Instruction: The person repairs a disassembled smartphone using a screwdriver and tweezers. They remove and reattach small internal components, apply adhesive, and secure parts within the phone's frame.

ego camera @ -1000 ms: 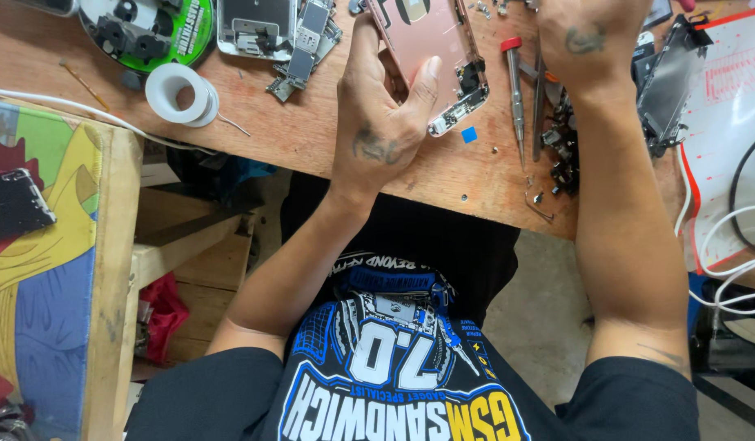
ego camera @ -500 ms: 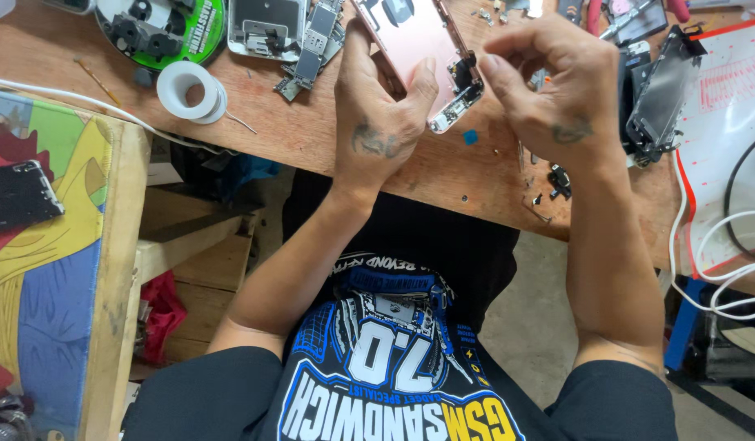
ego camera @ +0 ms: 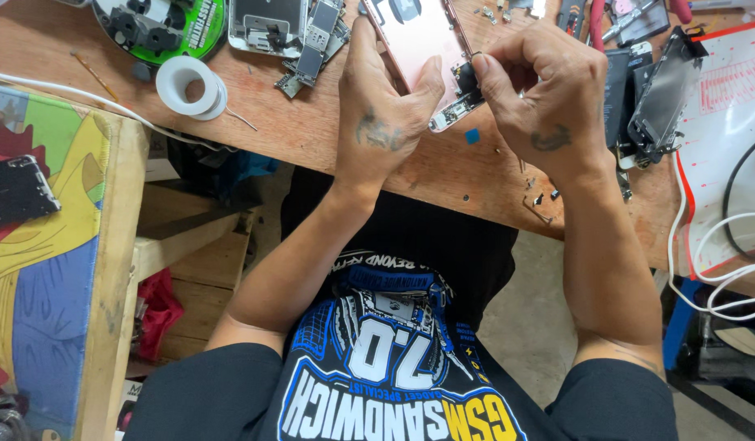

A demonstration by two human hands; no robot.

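Observation:
My left hand [ego camera: 384, 114] grips a pink phone housing [ego camera: 416, 41] that lies on the wooden workbench [ego camera: 296, 122], thumb laid along its lower right edge. My right hand [ego camera: 541, 90] is closed at the housing's lower right corner, fingertips pinched on a small dark part [ego camera: 467, 82] there. What sits between the fingertips is too small to tell apart.
A white tape roll [ego camera: 191, 86] and a green round tool holder [ego camera: 157, 24] lie at the left, phone boards [ego camera: 300, 37] beside them. Dark phone screens [ego camera: 659, 90], a white mat [ego camera: 732, 122], white cables [ego camera: 720, 269] and loose screws [ego camera: 541, 196] are right. A black phone [ego camera: 16, 189] rests on a colourful side table.
My right hand has come down from the bench's far side to the housing's corner and closed on a small part. The left hand stays on the housing.

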